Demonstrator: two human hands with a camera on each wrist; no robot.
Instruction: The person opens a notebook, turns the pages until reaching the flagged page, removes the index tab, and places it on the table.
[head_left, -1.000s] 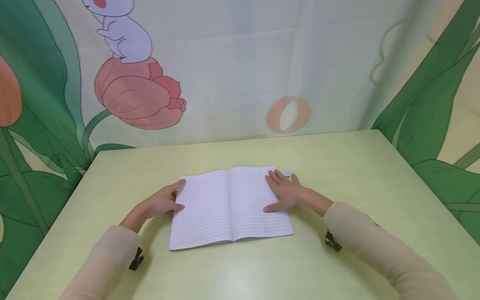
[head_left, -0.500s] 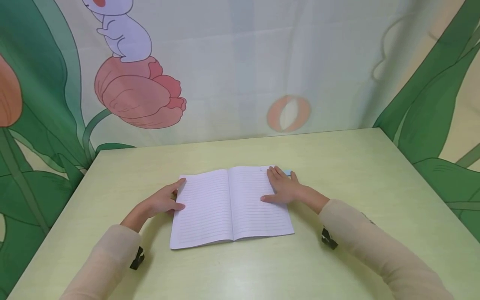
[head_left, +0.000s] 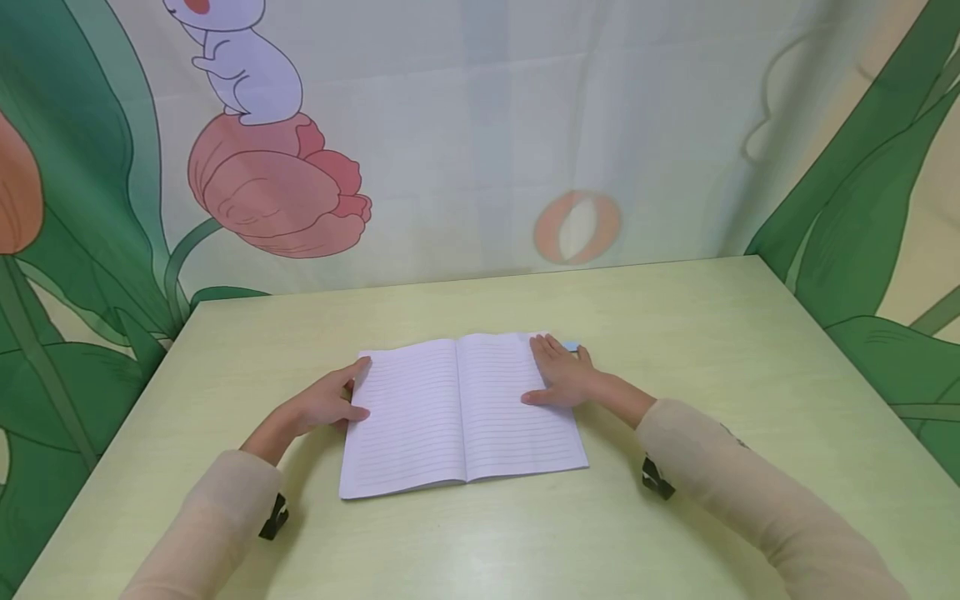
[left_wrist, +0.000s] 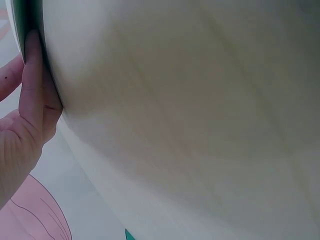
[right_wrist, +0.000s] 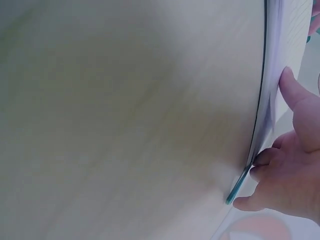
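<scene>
An open notebook (head_left: 408, 425) with blank ruled pages lies on the table. My left hand (head_left: 324, 402) holds its left edge, thumb on the page. In the left wrist view, fingers of the left hand (left_wrist: 35, 95) reach under the green underside of the notebook. On the right page's outer edge rests my right hand (head_left: 564, 375), fingers extended and thumb spread toward the middle. A small light-blue piece (head_left: 572, 346) shows beyond the upper right corner, by the little finger; its kind is unclear. In the right wrist view a teal edge (right_wrist: 235, 192) shows there.
The pale wooden table (head_left: 480, 542) extends around the notebook. Behind it hangs a curtain (head_left: 465, 167) printed with a rabbit, tulips and leaves. Each sleeve has a black strap piece (head_left: 274, 517) beneath it.
The right hand's thumb has moved up the page, and the hand has shifted slightly toward the upper left. The left hand and the notebook look almost unmoved.
</scene>
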